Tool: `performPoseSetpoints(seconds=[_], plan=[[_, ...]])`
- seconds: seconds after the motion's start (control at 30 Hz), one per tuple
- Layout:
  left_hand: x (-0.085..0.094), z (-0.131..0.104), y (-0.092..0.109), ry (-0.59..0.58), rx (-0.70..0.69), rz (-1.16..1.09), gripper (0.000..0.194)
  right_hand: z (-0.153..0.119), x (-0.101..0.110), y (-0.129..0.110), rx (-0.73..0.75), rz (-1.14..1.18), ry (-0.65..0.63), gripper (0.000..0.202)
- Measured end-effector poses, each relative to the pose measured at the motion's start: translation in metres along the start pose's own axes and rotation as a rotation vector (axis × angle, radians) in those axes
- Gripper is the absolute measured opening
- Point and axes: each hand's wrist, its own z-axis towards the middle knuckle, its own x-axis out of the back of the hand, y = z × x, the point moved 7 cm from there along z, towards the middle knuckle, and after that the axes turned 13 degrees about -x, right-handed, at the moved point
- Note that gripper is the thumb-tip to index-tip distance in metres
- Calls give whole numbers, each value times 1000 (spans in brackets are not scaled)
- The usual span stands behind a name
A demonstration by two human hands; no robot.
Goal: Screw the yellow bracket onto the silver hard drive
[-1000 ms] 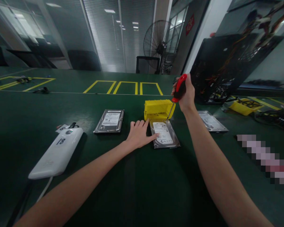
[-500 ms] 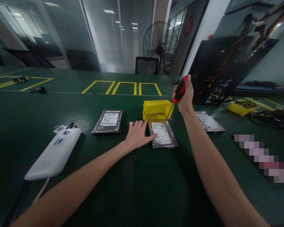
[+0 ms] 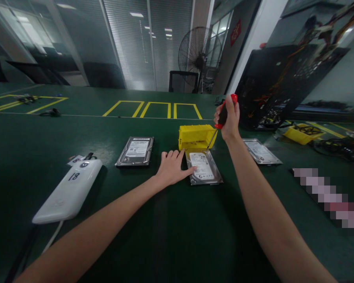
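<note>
A silver hard drive [image 3: 211, 169] with a white label lies flat in front of me, against a yellow bin [image 3: 194, 135] tipped on its side. My left hand [image 3: 172, 168] rests beside the drive, fingers spread, its thumb on the label's edge. In my right hand [image 3: 230, 118] is a red and black screwdriver [image 3: 223, 114], held at a slant with its shaft pointing down to the drive's far right corner. Whether the tip sits in a screw is too small to tell. Another hard drive [image 3: 138, 151] lies to the left, and a third [image 3: 261, 152] to the right, behind my right forearm.
A white device marked 18 [image 3: 67, 192] with a cable lies at the left. An open black computer case [image 3: 271, 86] stands at the back right, near a second yellow bin [image 3: 302, 134] and black cables [image 3: 342, 147]. A pixelated flat object [image 3: 327, 196] is at the right.
The thumb and fingers of my right hand have shifted on the screwdriver's handle, which looks slightly turned. My left hand stays in place, and the view has moved very slightly.
</note>
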Motion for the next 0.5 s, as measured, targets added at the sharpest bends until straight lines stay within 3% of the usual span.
performPoseSetpoints(seconds=[0.1, 0.5], plan=[[1, 0, 0, -1, 3, -3, 95, -1, 1, -1, 28, 30, 39, 40], [1, -1, -1, 19, -2, -10, 94, -3, 0, -4, -16, 25, -78, 49]])
